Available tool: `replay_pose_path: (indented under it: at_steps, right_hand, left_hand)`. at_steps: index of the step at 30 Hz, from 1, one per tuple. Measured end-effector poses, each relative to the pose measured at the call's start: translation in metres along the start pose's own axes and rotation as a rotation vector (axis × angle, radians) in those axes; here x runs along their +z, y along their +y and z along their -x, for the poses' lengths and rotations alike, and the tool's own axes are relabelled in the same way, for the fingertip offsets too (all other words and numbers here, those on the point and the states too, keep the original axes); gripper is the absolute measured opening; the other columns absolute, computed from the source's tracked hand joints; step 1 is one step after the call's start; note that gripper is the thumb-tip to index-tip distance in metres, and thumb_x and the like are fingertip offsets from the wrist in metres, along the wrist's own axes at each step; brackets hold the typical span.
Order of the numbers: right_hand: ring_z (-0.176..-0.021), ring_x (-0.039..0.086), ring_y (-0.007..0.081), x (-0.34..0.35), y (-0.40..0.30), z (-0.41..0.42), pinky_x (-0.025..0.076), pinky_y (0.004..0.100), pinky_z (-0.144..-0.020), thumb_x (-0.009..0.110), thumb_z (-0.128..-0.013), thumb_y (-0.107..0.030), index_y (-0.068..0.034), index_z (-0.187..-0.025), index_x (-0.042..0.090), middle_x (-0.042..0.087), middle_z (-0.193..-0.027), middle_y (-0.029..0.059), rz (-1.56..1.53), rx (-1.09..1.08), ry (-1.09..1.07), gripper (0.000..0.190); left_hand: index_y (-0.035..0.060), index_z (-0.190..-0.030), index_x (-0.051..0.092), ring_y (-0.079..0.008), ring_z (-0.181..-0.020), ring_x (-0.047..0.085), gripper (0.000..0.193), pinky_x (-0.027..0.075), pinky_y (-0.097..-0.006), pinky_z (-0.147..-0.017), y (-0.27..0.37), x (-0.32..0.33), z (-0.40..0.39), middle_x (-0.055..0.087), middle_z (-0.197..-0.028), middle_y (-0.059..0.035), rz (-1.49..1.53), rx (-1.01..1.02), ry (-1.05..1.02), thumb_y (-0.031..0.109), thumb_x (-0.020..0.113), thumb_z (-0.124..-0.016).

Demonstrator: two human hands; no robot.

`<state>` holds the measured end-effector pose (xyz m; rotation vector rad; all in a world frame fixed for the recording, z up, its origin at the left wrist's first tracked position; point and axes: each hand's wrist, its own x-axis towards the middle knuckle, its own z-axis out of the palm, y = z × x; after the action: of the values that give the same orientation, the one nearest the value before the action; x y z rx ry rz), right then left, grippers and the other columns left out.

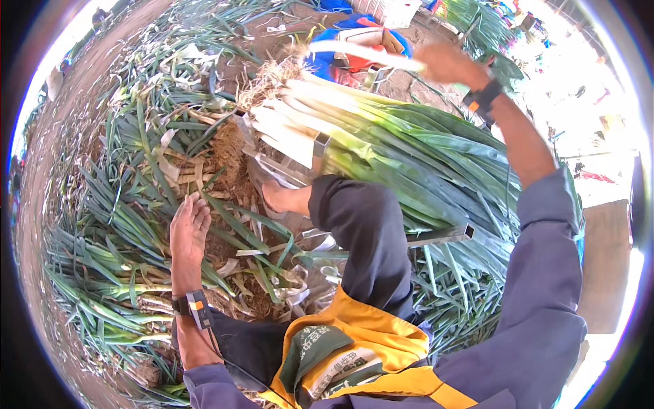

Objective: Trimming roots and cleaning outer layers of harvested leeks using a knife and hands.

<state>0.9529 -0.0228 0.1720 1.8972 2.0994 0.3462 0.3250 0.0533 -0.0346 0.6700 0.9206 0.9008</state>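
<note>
My right hand (pixel 447 64), blurred at the upper right, grips a pale leek stalk (pixel 363 52) whose far end points left. Below it, a thick bundle of trimmed leeks (pixel 368 117) lies across a metal frame (pixel 321 148), white shanks and roots to the left, green leaves fanning right. My left hand (pixel 191 227) hangs over untrimmed leeks (pixel 117 214) and loose leaves on the left side. Its fingers are slightly curled and nothing shows in them. A foot in a sandal (pixel 273 197) rests beside the frame, near a mound of cut roots (pixel 227 148).
Peeled leaves and scraps (pixel 286 291) litter the ground around my legs. A blue and red bag (pixel 368 43) and a white container (pixel 391 11) stand beyond the bundle. More leeks (pixel 475 25) lie at the top right. The frame's square tube end (pixel 444 235) juts out beside my knee.
</note>
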Motion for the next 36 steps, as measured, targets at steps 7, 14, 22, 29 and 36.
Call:
replay_pose_path:
  at_steps: [7,14,22,29,36]
  right_hand:
    - [-0.103,0.066,0.0407,0.117,-0.037,-0.020,0.050,0.0507,-0.091,0.071,-0.090,-0.029,0.000,-0.114,0.067,0.069,-0.105,0.0246,-0.546,-0.077,-0.118,0.038]
    - [-0.103,0.065,0.0419,0.141,-0.051,-0.062,0.050,0.0514,-0.090,0.070,-0.093,-0.024,0.003,-0.106,0.065,0.067,-0.105,0.0247,-0.480,-0.049,-0.177,0.030]
    - [-0.099,0.066,0.0428,0.170,-0.055,-0.063,0.052,0.0501,-0.087,0.065,-0.090,-0.012,0.004,-0.095,0.064,0.065,-0.099,0.0261,-0.450,-0.129,-0.006,0.017]
    - [-0.108,0.067,0.0395,0.116,-0.039,-0.060,0.053,0.0489,-0.092,0.066,-0.096,-0.029,0.000,-0.112,0.070,0.070,-0.113,0.0234,-0.253,0.032,-0.402,0.033]
    - [-0.100,0.067,0.0448,0.136,-0.040,-0.028,0.052,0.0543,-0.089,0.069,-0.092,-0.027,0.003,-0.098,0.069,0.068,-0.098,0.0269,-0.284,-0.093,-0.168,0.031]
  left_hand:
    - [0.0067,-0.124,0.066,-0.0137,-0.092,0.069,0.031,0.059,-0.0272,-0.080,-0.034,0.004,-0.031,0.071,-0.104,-0.0005,-0.061,-0.087,0.040,0.031,0.060,-0.106]
    - [0.0064,-0.124,0.067,-0.0130,-0.095,0.068,0.031,0.057,-0.0265,-0.082,-0.047,0.011,-0.046,0.070,-0.104,-0.0008,-0.133,-0.128,0.057,0.031,0.063,-0.105]
    - [0.0075,-0.127,0.066,-0.0114,-0.094,0.068,0.033,0.057,-0.0263,-0.083,-0.049,0.028,-0.053,0.070,-0.104,0.0007,-0.169,-0.168,0.022,0.030,0.065,-0.104]
    - [0.0068,-0.127,0.066,-0.0115,-0.092,0.068,0.032,0.056,-0.0271,-0.084,-0.051,0.036,-0.046,0.070,-0.104,-0.0007,-0.197,-0.163,0.016,0.028,0.065,-0.104]
    - [0.0063,-0.128,0.066,-0.0114,-0.091,0.068,0.031,0.057,-0.0261,-0.083,-0.046,0.032,-0.038,0.071,-0.104,-0.0010,-0.173,-0.176,-0.001,0.027,0.063,-0.105]
